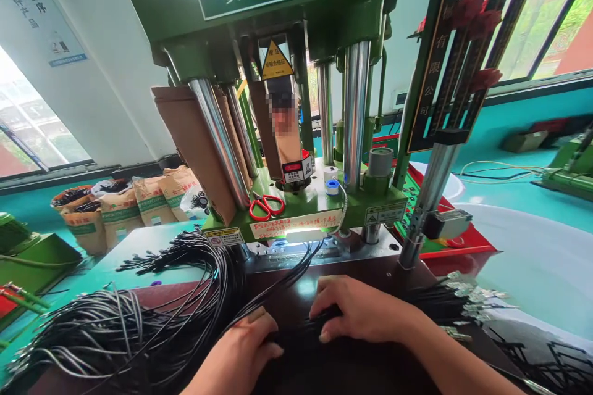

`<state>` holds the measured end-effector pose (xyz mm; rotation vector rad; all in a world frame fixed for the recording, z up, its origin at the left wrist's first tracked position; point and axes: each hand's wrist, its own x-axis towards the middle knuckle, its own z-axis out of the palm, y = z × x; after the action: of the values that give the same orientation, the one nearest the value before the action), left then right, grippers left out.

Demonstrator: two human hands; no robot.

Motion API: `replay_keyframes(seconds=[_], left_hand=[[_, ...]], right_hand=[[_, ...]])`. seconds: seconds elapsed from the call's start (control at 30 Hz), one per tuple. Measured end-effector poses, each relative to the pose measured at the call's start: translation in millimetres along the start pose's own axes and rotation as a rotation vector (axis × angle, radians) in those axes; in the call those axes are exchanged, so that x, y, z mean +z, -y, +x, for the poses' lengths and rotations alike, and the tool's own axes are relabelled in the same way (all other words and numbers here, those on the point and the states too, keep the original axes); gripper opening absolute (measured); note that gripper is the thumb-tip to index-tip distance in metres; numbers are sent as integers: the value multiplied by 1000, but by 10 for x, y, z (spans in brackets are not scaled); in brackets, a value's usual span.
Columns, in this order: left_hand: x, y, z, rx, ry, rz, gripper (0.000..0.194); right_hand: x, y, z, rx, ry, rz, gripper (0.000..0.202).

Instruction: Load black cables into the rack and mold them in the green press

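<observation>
My left hand [250,345] is closed, fingers curled at several thin black cables [285,278] that run up into the lit mold [296,248] of a green press. To its right, my right hand [354,311] bends over the dark table, thumb and fingers curled round dark strands [319,320] that look like more black cables. The dark background hides much of what lies in that grip. Beside my left hand spreads a large heap of black cables [111,333]. Past my right forearm lies a bundle of cables with clear-wrapped ends [463,296].
The green press [370,203] stands ahead with steel columns. Red-handled scissors [266,207] and a blue-and-white tape roll [332,187] rest on it. A control box on a post [428,191] rises at right. Paper sacks [152,197] line the wall at left.
</observation>
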<state>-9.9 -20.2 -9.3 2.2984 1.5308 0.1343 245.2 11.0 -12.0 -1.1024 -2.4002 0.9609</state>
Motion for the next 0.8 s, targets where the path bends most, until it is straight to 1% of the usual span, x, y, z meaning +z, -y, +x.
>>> replay_keyframes(seconds=[0.17, 0.23, 0.33, 0.4, 0.47, 0.57, 0.63, 0.8], left_hand=[[7, -36, -47, 11, 11, -34, 9], [-9, -47, -79, -3, -17, -76, 10], [-56, -59, -137, -6, -92, -134, 15], [-95, -68, -169, 7, -112, -151, 16], [-127, -81, -182, 21, -88, -144, 15], [-135, -106, -156, 14, -45, -108, 27], [-112, -124, -112, -21, -29, -81, 28], [-48, -163, -14, -123, 18, -13, 25]], right_hand=[[11, 43, 0, -20, -6, 11, 29], [15, 69, 3, -42, -16, -1, 26], [-3, 111, 0, -70, -52, -50, 14], [-30, 129, -10, -72, -84, -75, 12], [-55, 131, -20, -62, -106, -90, 14], [-55, 106, -20, -46, -94, -115, 10], [-27, 80, -6, -35, -84, -149, 8], [56, 32, 35, 5, -83, -217, 17]])
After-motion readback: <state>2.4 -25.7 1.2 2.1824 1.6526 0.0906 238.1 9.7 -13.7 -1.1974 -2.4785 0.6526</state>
